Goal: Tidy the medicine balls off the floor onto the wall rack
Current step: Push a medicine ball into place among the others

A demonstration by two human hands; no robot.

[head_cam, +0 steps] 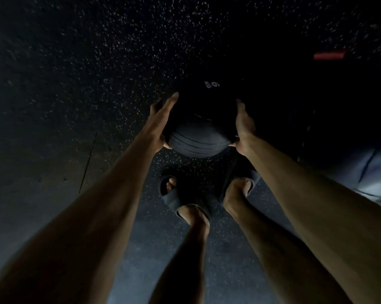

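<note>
Medicine ball point(198, 137) near slippers point(174, 198), speckled floor point(97, 84) around

We see mostly black.
The medicine ball point(198, 141) is black with white "6 KG" lettering; the floor point(97, 62) is black flecked with white; far right lies a red strip point(329, 55).
</note>
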